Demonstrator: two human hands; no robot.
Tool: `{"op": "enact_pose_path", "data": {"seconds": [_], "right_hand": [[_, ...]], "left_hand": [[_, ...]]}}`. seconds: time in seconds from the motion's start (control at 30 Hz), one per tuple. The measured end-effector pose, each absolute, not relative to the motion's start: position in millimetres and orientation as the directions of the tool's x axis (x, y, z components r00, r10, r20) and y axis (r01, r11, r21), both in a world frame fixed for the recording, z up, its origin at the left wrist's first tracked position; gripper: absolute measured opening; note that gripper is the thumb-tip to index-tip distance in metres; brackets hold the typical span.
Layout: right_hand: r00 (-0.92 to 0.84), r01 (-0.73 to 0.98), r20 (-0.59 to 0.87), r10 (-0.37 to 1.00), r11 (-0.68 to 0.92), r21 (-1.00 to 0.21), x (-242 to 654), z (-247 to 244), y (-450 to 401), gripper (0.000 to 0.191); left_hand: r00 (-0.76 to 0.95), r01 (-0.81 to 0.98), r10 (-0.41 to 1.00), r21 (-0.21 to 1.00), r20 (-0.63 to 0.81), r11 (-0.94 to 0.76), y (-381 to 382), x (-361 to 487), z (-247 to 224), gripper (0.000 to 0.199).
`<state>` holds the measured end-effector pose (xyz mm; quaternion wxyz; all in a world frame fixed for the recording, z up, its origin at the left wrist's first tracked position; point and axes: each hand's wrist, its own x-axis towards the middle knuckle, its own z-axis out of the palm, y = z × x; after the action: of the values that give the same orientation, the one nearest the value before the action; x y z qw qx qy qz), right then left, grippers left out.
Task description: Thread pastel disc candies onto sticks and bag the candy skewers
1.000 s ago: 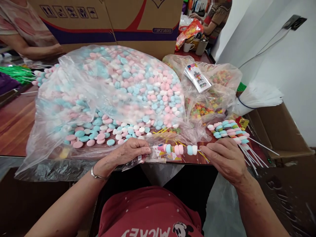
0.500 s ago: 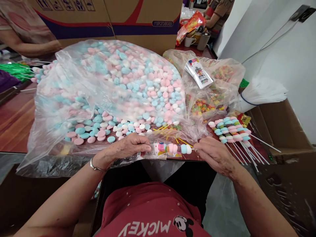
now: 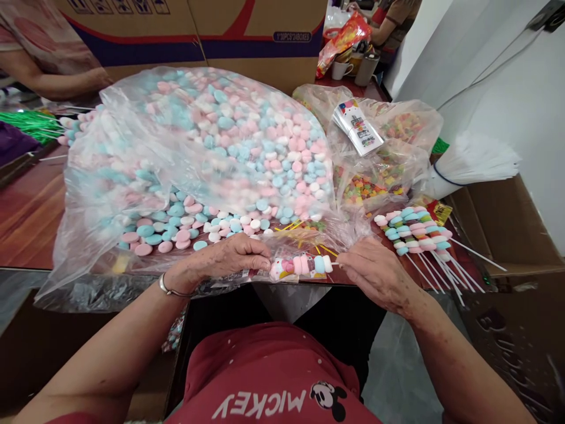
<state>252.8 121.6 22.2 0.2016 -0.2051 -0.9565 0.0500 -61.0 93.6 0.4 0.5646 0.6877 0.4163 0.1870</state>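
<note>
At the table's front edge, a marshmallow skewer with pink, white and blue pieces lies level between my hands. My right hand is closed on its white stick at the right end. My left hand pinches the closed-off left end of a printed clear wrapper, thumb on top. Much of the skewer sits in the wrapper; the blue and white pieces are at the right end. Just behind my left hand are loose pastel marshmallows. Finished-looking skewers are stacked right of my right hand.
A big clear bag of marshmallows covers the table's middle. Bags of gummy candy, a stack of printed wrappers, yellow twist ties and white sticks lie rightward. A large carton stands behind. A person's arm shows left.
My right hand has moved slightly left with the stick, and the skewer sits further into the wrapper. My left hand stays in nearly the same place. The view has shifted slightly.
</note>
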Motion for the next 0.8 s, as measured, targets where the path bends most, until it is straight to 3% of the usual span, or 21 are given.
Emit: {"op": "enact_pose_path", "data": {"seconds": [0.1, 0.3, 0.5, 0.63, 0.8], "right_hand": [[-0.823, 0.371, 0.384, 0.418, 0.908, -0.193, 253.2, 19.9, 120.9, 0.025], [-0.765, 0.460, 0.485, 0.423, 0.887, -0.048, 244.8, 14.3, 110.0, 0.018], [-0.740, 0.476, 0.451, 0.499, 0.862, -0.173, 246.6, 11.7, 108.3, 0.023], [-0.804, 0.411, 0.406, 0.435, 0.899, -0.150, 247.0, 15.9, 110.2, 0.025], [-0.817, 0.404, 0.427, 0.387, 0.913, -0.054, 243.2, 21.0, 110.4, 0.023]], "left_hand": [[0.585, 0.346, 0.774, 0.938, -0.243, 0.033, 93.3, -63.2, 2.6, 0.024], [0.558, 0.360, 0.794, 0.932, -0.243, 0.032, 94.2, -60.4, 2.0, 0.024], [0.629, 0.422, 0.739, 0.904, -0.240, -0.065, 96.0, -65.2, 4.1, 0.029], [0.676, 0.418, 0.687, 0.906, -0.265, -0.062, 94.3, -64.5, 12.8, 0.026], [0.627, 0.381, 0.773, 0.904, -0.101, -0.192, 84.0, -51.7, 14.7, 0.022]]}}
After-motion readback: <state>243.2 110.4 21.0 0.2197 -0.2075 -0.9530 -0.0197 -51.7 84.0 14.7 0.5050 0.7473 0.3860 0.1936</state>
